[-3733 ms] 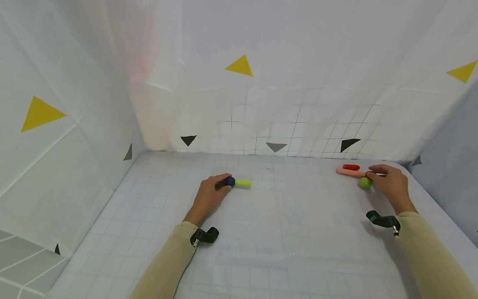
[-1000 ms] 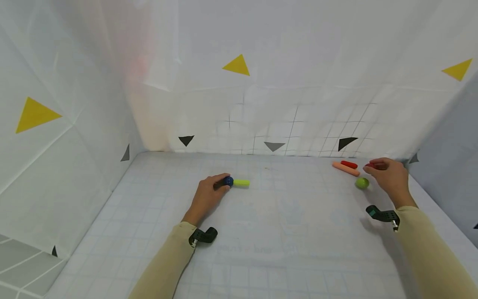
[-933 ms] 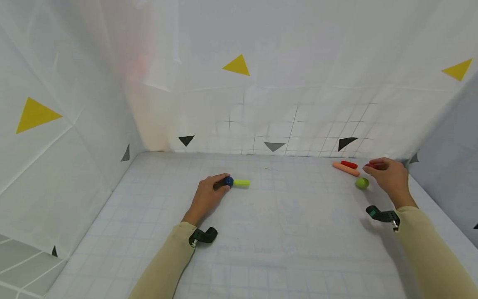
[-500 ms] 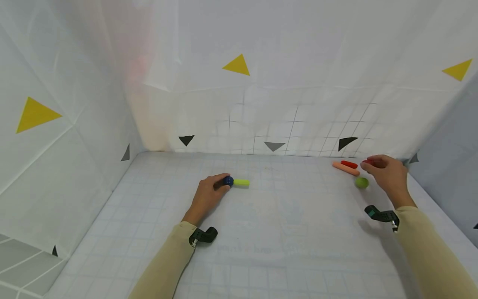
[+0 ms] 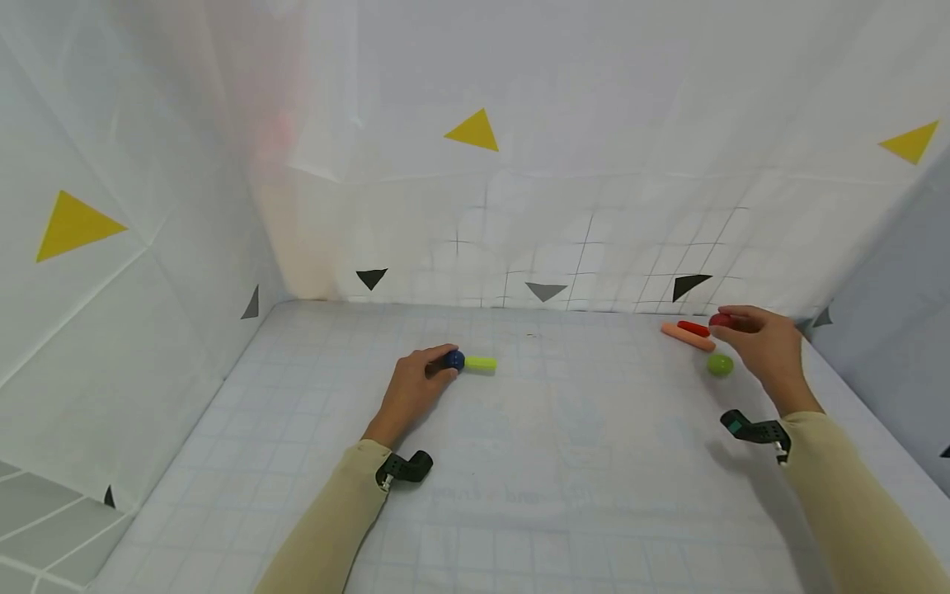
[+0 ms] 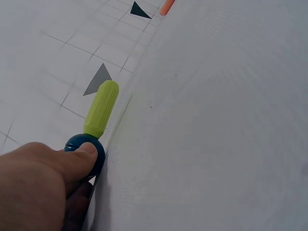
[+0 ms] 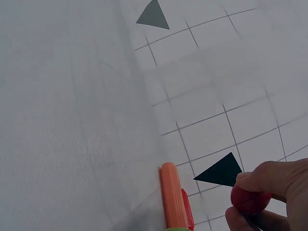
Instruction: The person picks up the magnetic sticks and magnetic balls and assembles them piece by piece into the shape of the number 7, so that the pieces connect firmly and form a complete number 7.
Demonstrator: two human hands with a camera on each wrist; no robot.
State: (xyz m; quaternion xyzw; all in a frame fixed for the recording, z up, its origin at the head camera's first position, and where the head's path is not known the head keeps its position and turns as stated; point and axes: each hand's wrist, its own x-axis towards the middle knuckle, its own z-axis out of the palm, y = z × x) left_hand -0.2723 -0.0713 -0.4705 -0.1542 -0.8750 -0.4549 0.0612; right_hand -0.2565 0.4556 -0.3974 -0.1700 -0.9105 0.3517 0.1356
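Note:
My left hand (image 5: 410,394) pinches a dark blue ball (image 5: 455,360); in the left wrist view the ball (image 6: 91,149) touches the end of a yellow-green stick (image 6: 101,108). At the back right, my right hand (image 5: 772,353) holds a red ball (image 5: 719,322) between thumb and fingers, seen also in the right wrist view as a red ball (image 7: 250,199). Just left of it lie a short red stick (image 5: 693,328) and a longer orange stick (image 5: 687,337), side by side. A green ball (image 5: 720,365) rests in front of them.
The white table (image 5: 549,445) meets a white back sheet (image 5: 594,190) marked with triangles and grid lines. Side sheets stand left (image 5: 185,313) and right (image 5: 891,330).
My right hand has let go of the orange stick's end area and moved left slightly over the last second with the red ball, close to the red stick. The left hand has stayed in place.

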